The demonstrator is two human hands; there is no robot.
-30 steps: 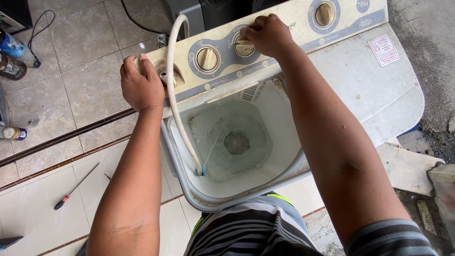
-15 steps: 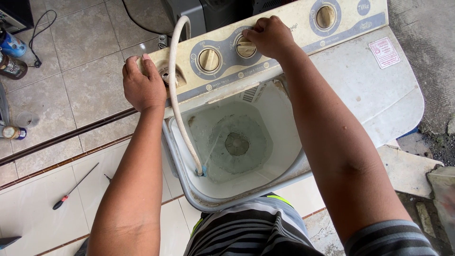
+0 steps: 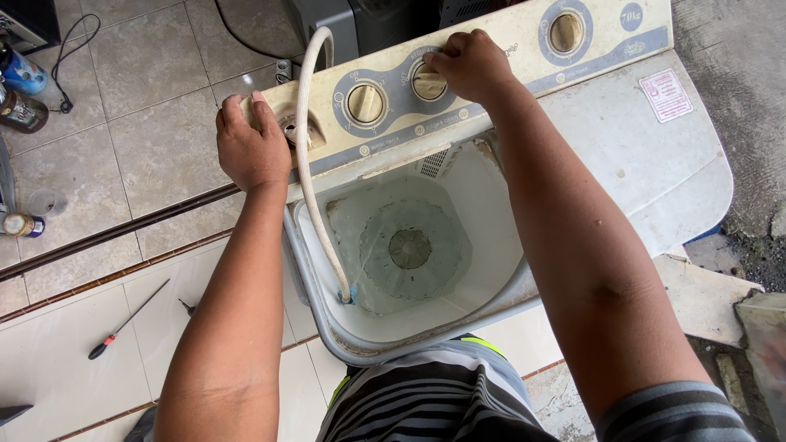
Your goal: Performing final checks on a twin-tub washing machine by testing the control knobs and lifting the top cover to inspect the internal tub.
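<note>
Fingers: right point(image 3: 446, 61) pinch middle dial point(image 3: 429, 82) | left point(image 3: 233, 115) clasp panel edge point(image 3: 274, 102) | tub point(image 3: 409, 245) open

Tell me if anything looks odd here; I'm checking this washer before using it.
A pale hose hangs loose over the control panel into the open tub. A screwdriver lies on the floor tiles. The left hand grips the panel's corner; the right hand holds a dial.

The washing machine point(image 3: 655, 164) is smooth, slightly glossy plastic, its panel cream and scuffed. The hose point(image 3: 304, 147) looks like matt ribbed plastic. Floor tiles point(image 3: 139, 74) are glazed with a dull sheen. The shirt point(image 3: 434, 393) is striped cloth.
</note>
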